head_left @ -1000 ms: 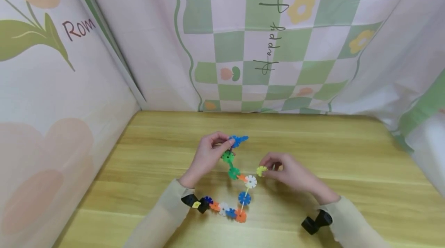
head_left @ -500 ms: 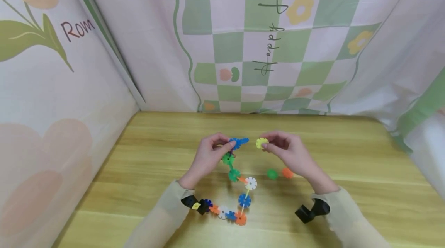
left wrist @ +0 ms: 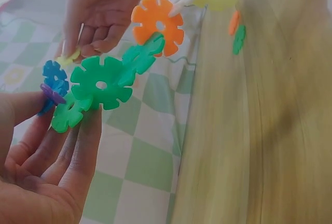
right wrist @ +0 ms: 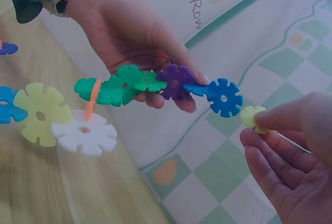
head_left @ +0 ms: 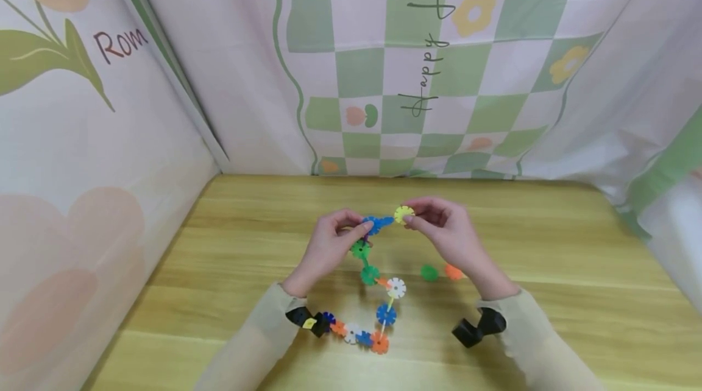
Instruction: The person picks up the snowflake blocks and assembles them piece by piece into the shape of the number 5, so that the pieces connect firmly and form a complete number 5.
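My left hand (head_left: pixel 329 245) pinches a chain of notched snowflake discs near its far end, at a blue snowflake disc (head_left: pixel 373 225). A purple disc (right wrist: pixel 175 82) joins the blue ones to several green discs (left wrist: pixel 101 84). From there the chain runs on through a white disc (head_left: pixel 396 288) and bends at an orange disc (head_left: pixel 379 343) toward my left wrist. A yellow snowflake disc (head_left: pixel 404 215) is pinched between thumb and fingers of my right hand (head_left: pixel 446 232). It sits right beside the chain's blue tip (right wrist: pixel 224 98); a small gap shows in the right wrist view.
A loose green disc (head_left: pixel 429 273) and an orange disc (head_left: pixel 453 272) lie on the wooden table (head_left: pixel 576 245), left of my right wrist. A checkered cloth (head_left: pixel 422 74) hangs behind the table's far edge. Each wrist wears a black camera mount (head_left: pixel 479 328).
My right hand has lifted the yellow disc up and leftward to the chain's blue end, uncovering the loose green and orange discs. My left hand has stayed nearly still.
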Motion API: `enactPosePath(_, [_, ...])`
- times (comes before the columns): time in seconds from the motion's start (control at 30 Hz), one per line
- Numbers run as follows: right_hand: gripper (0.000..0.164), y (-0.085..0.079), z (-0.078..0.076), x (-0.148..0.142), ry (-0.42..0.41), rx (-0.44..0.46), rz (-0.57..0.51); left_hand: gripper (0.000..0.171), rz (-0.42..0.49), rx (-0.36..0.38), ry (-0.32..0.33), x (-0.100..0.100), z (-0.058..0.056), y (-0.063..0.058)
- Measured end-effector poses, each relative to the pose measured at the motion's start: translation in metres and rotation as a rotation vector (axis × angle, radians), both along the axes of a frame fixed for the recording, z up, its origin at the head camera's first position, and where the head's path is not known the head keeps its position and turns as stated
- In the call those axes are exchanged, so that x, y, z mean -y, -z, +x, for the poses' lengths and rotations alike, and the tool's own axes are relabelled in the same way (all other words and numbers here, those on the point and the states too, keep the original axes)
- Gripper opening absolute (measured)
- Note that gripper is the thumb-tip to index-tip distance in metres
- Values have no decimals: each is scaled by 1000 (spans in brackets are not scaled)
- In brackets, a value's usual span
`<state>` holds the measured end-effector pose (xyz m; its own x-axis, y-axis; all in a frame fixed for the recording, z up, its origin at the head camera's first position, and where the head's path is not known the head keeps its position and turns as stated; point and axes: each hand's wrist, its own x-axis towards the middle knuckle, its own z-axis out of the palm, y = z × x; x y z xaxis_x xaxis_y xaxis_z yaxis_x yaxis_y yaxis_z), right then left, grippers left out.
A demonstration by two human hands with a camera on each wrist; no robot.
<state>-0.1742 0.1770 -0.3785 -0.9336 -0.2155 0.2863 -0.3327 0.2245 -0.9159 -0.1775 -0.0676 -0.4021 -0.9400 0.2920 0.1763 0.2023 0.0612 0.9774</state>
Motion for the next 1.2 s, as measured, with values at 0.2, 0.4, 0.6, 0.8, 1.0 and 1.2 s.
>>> enactPosePath(0.2, [22,1,1,3,-3,1,3,18,2,-4,6,-1,0,0])
enactPosePath(0.4, [21,1,2,3,4,-2,-1,19,0,-20,-1,-2,1,0])
enactPosePath(0.6, [20,2,3,3,7,-23,-10,18,1,-15,-3,-2,1,-1])
enactPosePath(0.8, [20,3,4,3,3,-34,-22,18,3,-10,-2,-2,2,0])
enactPosePath(1.0, [20,4,5,4,5,-40,-47,18,5,0,-11,0,4,0])
enactPosePath(1.2, [19,4,5,6,0,-39,-36,17,-3,6,-3,0,3,0])
